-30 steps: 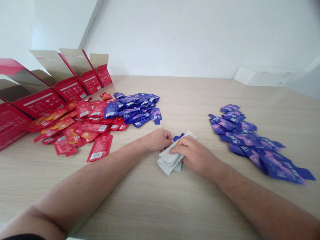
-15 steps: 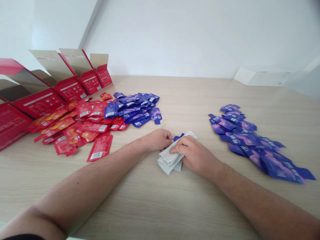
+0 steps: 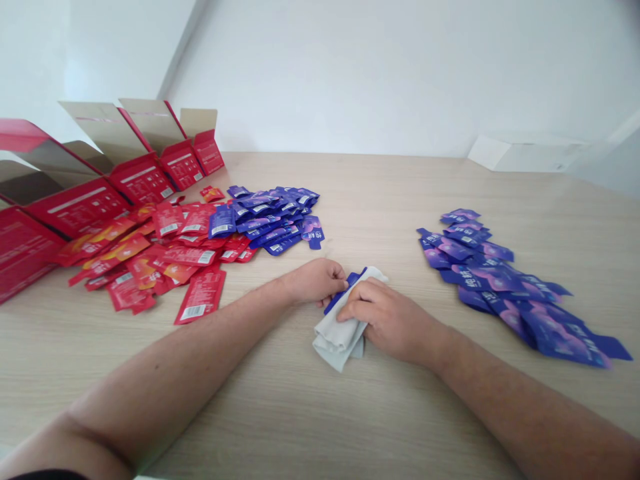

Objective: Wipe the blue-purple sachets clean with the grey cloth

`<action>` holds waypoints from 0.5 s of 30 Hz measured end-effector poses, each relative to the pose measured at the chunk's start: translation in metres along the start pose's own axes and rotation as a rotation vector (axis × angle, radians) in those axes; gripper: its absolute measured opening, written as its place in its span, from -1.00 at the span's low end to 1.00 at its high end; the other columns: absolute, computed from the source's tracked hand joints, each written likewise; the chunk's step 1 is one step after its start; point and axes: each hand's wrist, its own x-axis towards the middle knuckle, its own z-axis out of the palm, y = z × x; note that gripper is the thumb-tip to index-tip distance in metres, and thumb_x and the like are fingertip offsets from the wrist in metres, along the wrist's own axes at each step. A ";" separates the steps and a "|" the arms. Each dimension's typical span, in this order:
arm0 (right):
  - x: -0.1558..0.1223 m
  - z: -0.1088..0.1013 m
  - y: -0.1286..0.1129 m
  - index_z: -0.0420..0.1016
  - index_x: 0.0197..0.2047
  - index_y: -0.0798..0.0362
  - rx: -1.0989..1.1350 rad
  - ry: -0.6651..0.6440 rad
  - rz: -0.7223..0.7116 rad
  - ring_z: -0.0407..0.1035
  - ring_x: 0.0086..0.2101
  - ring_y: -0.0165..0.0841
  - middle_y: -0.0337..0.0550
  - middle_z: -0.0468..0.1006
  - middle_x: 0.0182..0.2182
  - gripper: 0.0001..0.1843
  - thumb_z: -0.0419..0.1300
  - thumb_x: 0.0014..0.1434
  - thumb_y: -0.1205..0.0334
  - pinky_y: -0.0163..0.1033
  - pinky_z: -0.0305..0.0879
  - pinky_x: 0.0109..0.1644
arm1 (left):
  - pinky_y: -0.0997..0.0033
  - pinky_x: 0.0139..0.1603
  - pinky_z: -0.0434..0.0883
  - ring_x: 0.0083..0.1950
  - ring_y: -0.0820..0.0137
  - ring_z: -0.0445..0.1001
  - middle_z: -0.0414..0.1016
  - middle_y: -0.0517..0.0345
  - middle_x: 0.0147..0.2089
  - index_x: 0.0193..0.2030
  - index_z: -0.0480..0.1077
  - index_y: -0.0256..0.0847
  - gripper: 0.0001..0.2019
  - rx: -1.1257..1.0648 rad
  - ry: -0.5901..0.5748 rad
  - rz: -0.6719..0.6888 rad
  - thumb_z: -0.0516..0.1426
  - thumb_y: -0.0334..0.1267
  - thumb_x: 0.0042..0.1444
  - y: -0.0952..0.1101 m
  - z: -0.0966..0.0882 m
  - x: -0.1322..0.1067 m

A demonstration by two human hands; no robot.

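My left hand (image 3: 315, 283) rests on the light wood table with its fingertips against a blue sachet (image 3: 345, 288). That sachet lies partly wrapped in a folded grey cloth (image 3: 336, 335), and its lower part is hidden. My right hand (image 3: 387, 319) sits on top of the cloth, with its fingers pressing the cloth over the sachet. The two hands nearly meet above the sachet.
Left of my hands lie a loose heap of red sachets (image 3: 193, 257) and a blue sachet pile (image 3: 265, 217). Open red cartons (image 3: 80, 210) stand at the far left. Purple-blue sachets (image 3: 500, 280) spread to the right. A white box (image 3: 525, 155) lies at the back right.
The cloth has shifted toward me under my right hand. More of the blue sachet now shows, its end reaching down-left beneath my left fingers.
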 end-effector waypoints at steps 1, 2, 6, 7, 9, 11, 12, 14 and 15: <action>0.000 -0.001 0.001 0.53 -0.07 -0.01 -0.004 0.008 0.008 0.30 -0.09 -0.25 -0.10 0.46 -0.17 -0.63 0.14 0.12 0.54 -0.13 0.28 0.01 | 0.60 -0.65 0.32 -0.62 0.51 0.38 0.36 0.30 -0.61 -0.35 0.37 -0.21 -0.86 0.001 0.004 -0.001 0.07 -0.20 0.12 0.000 0.000 0.000; 0.000 -0.001 0.003 0.52 -0.07 0.00 -0.014 0.026 0.027 0.30 -0.10 -0.25 -0.09 0.46 -0.17 -0.63 0.14 0.12 0.54 -0.12 0.27 0.01 | 0.60 -0.65 0.31 -0.62 0.52 0.38 0.37 0.30 -0.61 -0.35 0.38 -0.21 -0.86 0.009 0.018 -0.003 0.08 -0.21 0.11 0.000 0.000 0.000; -0.001 -0.004 0.009 0.52 -0.05 0.02 -0.045 0.076 0.084 0.31 -0.12 -0.25 -0.08 0.46 -0.18 -0.60 0.12 0.11 0.57 -0.09 0.25 0.02 | 0.63 -0.66 0.28 -0.62 0.54 0.36 0.39 0.29 -0.58 -0.35 0.40 -0.22 -0.86 0.034 0.067 -0.006 0.08 -0.22 0.11 0.000 0.001 0.000; -0.001 -0.004 0.008 0.52 -0.07 0.01 -0.036 0.060 0.070 0.31 -0.12 -0.25 -0.08 0.46 -0.18 -0.61 0.12 0.11 0.57 -0.10 0.26 0.01 | 0.63 -0.66 0.29 -0.62 0.54 0.36 0.38 0.30 -0.59 -0.35 0.39 -0.22 -0.86 0.028 0.057 -0.007 0.08 -0.21 0.11 0.000 0.001 0.000; -0.001 -0.005 0.005 0.53 -0.09 -0.01 -0.007 0.011 0.032 0.31 -0.11 -0.25 -0.10 0.45 -0.18 -0.63 0.14 0.11 0.56 -0.12 0.27 0.00 | 0.61 -0.64 0.31 -0.61 0.52 0.38 0.36 0.30 -0.61 -0.34 0.39 -0.22 -0.85 0.008 0.026 -0.007 0.07 -0.20 0.13 0.000 0.001 0.000; -0.001 -0.005 0.003 0.53 -0.09 -0.01 0.004 -0.002 0.023 0.31 -0.10 -0.25 -0.10 0.45 -0.18 -0.64 0.15 0.11 0.55 -0.13 0.27 0.00 | 0.59 -0.64 0.32 -0.62 0.51 0.37 0.35 0.30 -0.62 -0.35 0.39 -0.22 -0.84 -0.004 0.011 0.001 0.07 -0.20 0.14 -0.001 0.000 0.000; -0.001 -0.005 0.003 0.52 -0.08 0.00 -0.003 0.013 0.036 0.31 -0.10 -0.25 -0.10 0.45 -0.18 -0.63 0.15 0.11 0.55 -0.12 0.27 0.01 | 0.58 -0.65 0.32 -0.62 0.51 0.37 0.36 0.30 -0.62 -0.35 0.39 -0.22 -0.85 0.000 0.018 0.008 0.07 -0.21 0.14 -0.001 0.000 0.000; -0.001 -0.005 0.004 0.52 -0.07 0.01 -0.030 0.054 0.075 0.31 -0.12 -0.25 -0.08 0.45 -0.18 -0.63 0.14 0.11 0.55 -0.10 0.27 0.01 | 0.58 -0.66 0.30 -0.63 0.51 0.35 0.36 0.30 -0.61 -0.36 0.39 -0.21 -0.86 0.012 0.037 0.016 0.08 -0.22 0.12 -0.001 0.000 0.000; 0.000 -0.005 0.004 0.52 -0.07 0.01 -0.039 0.066 0.086 0.31 -0.12 -0.25 -0.08 0.45 -0.18 -0.62 0.13 0.11 0.56 -0.10 0.27 0.01 | 0.58 -0.67 0.29 -0.64 0.51 0.34 0.35 0.31 -0.61 -0.37 0.39 -0.21 -0.86 0.016 0.041 0.017 0.08 -0.23 0.12 -0.001 0.000 0.000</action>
